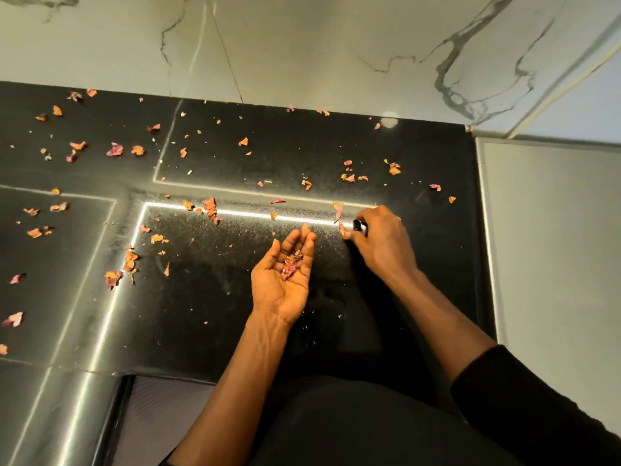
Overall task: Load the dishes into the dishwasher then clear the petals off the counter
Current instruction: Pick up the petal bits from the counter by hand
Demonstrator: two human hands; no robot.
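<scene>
Left hand lies palm-up, loosely cupped, carrying gathered petals. Right hand pinches a petal off the surface just beside it. Tilting the cupped palm could spill the light pile; more lie scattered leftward.

Across the top of the frame runs a white marble-look wall, grey veins wandering through it and one thin straight seam slanting down near the centre. Below it the glossy, speckled black worktop fills the middle, and there's a bright strip of light mirrored in it, bending at a right angle, with fainter angular lines at the left and a small round glare spot at upper right. On the right edge stands a plain pale panel, and at lower left, under the worktop's shiny rounded front, a ribbed grey surface shows.
</scene>
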